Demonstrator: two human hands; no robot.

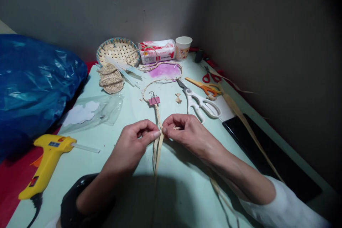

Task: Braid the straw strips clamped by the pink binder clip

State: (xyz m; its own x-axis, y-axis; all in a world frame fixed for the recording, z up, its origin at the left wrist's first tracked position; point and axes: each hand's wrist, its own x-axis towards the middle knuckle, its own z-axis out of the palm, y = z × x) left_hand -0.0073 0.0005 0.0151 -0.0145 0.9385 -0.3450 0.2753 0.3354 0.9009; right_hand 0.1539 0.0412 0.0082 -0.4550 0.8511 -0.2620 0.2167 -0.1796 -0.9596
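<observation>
Between my hands runs a thin straw-coloured braid (157,114), with loose flat strands (157,151) hanging from its near end. My left hand (140,135) pinches a strand between thumb and forefinger at the point where the braid ends. From the other side, my right hand (184,130) is closed on the strands at the same spot, fingertips nearly touching the left ones. A pink binder clip (154,100) grips the braid just beyond my hands. Past the clip, the finished braid (162,82) curves away in a loop over the table.
White-handled scissors (199,103), orange scissors (205,86) and a black tablet-like slab (267,153) lie at right. A yellow glue gun (49,164) and blue plastic bag (40,85) are at left. A woven basket (117,51), twine bundle (110,78) and paper cup (184,48) stand behind.
</observation>
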